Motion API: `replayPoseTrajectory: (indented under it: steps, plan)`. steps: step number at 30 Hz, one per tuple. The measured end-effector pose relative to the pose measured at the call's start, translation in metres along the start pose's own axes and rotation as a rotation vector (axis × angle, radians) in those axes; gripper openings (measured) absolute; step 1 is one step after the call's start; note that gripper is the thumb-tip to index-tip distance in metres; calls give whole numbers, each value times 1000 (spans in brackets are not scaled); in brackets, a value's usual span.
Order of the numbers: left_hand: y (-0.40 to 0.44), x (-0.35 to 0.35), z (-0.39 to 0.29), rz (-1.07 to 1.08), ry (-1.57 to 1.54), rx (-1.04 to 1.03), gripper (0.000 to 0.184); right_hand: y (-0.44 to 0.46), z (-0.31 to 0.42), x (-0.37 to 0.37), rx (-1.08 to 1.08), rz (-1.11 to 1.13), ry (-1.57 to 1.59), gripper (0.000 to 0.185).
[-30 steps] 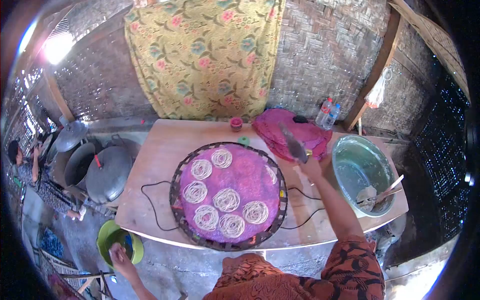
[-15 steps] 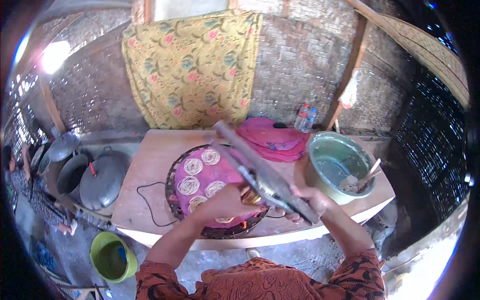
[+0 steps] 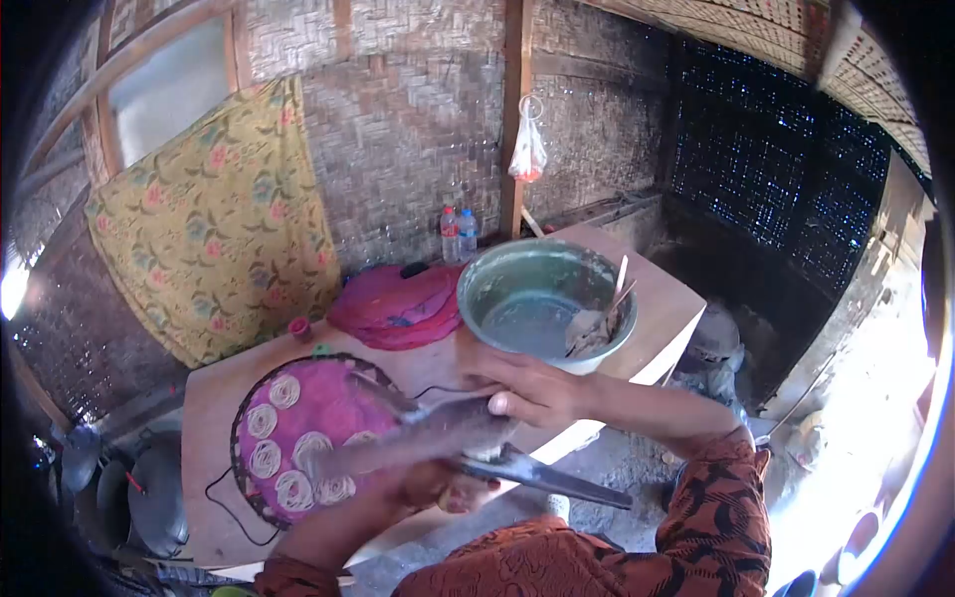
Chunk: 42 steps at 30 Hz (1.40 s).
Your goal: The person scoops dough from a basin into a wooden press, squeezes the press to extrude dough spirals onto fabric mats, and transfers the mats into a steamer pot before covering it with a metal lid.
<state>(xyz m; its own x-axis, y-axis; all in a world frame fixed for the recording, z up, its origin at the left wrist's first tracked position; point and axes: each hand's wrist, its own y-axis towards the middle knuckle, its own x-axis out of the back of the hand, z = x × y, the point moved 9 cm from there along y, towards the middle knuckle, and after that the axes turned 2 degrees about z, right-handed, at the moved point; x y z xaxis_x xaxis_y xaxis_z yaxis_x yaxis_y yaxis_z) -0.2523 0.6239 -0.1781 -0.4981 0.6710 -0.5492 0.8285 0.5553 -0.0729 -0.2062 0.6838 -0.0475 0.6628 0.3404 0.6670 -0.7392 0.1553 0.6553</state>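
Note:
A long two-armed hand press (image 3: 562, 480) lies across the front of the table, its paler upper arm smeared by motion. My left hand (image 3: 443, 486) is closed around its middle, where a bit of brass-coloured metal shows. Over the upper arm's right end, my right hand (image 3: 537, 390) has its fingers stretched out and its thumb close to the wood; whether it touches is unclear. Below and left is a round dark-rimmed tray (image 3: 236, 453) lined with pink cloth (image 3: 333, 398). Several coils of thin pale strands (image 3: 266, 459) lie on the cloth, some hidden by the press and my left arm.
A big green basin (image 3: 477, 289) holds pale dough (image 3: 585, 330) and sticks at the back right. Beside it are a bundled pink cloth (image 3: 398, 303) and two bottles (image 3: 458, 234). A black cord (image 3: 224, 507) curves left of the tray. Dark pots (image 3: 159, 493) stand at far left.
The view has swung right. The press has turned from steeply slanted to flatter, its arms spread apart. My right hand has come off its near end and opened out; my left keeps its hold.

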Motion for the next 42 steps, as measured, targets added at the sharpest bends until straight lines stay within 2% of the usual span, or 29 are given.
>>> replayPoseTrajectory:
  steps: [2,4,6,7,9,11,12,13,15,16,19,20,21,23,24,25,26,27,29,31,33,34,35,36,37,38,40,41,42]
  plan:
    - [36,20,-22,126,-22,-48,20,46,59,43,350,-40,40,44]
    - [74,27,-54,86,203,-46,19,55,77,76,453,52,55,51]
    - [113,22,-113,-41,548,-19,18,53,53,81,296,450,-83,51]
    - [131,21,-143,-112,723,-7,18,49,40,98,315,463,-89,51]
    - [168,35,-173,-200,900,13,17,48,-17,149,69,218,-62,46]
    - [198,-7,-211,-147,1896,-697,15,40,-64,200,-31,-39,-16,40]
    - [207,7,-225,-382,1586,-678,13,34,-85,229,-45,-215,7,37]
    - [211,13,-224,-384,1592,-676,13,27,-112,246,-69,-292,0,36]
    - [215,50,-219,-647,1974,-357,15,9,-167,264,-101,-356,3,36]
    - [216,56,-227,-942,2013,-48,18,-5,-204,271,-240,-407,32,35]
    - [186,117,-208,-1094,1605,49,23,-49,-259,307,-474,-569,187,32]
    - [174,143,-194,-1098,1607,56,23,-67,-272,323,-522,-655,260,31]
    - [166,147,-186,-1114,2105,-97,27,-91,-283,339,-583,-791,348,28]
    - [175,134,-178,-1053,2607,-300,32,-122,-305,355,-393,-1063,728,20]
    - [169,145,-193,-958,1614,-635,35,-124,-311,354,-397,-1071,718,20]
    - [180,168,-187,-738,623,-781,38,-135,-319,355,-357,-1248,785,16]
    - [191,173,-187,-760,434,-931,44,-145,-328,353,-308,-1425,848,13]
    - [215,162,-190,-747,428,-932,44,-151,-345,341,-282,-1480,932,9]
    - [223,142,-211,-731,264,-1257,45,-165,-386,302,-342,-1607,923,10]
    - [204,164,-217,-1028,447,-1420,43,-140,-391,244,-466,-1479,1280,20]
    - [192,146,-255,-783,417,-1524,22,-125,-372,193,-747,-1039,1378,31]
    - [180,142,-267,-908,389,-1529,14,-134,-375,165,-1030,-569,1200,41]
    - [176,124,-286,-805,458,-1540,12,-152,-381,147,-1092,-217,827,46]
    - [170,142,-289,-761,430,-1484,15,-159,-361,143,-1020,213,238,41]
    - [169,151,-288,-882,413,-1457,18,-161,-338,140,-836,622,-345,36]
    - [176,167,-288,-997,525,-1392,21,-170,-330,138,-847,642,-331,36]
    - [196,189,-281,-1176,883,-1247,26,-205,-323,119,-698,1194,-933,24]
    - [211,190,-275,-1228,1128,-1167,28,-213,-326,110,-704,1220,-911,24]
    - [226,207,-266,-1212,1112,-1073,28,-225,-332,99,-697,1311,-906,22]
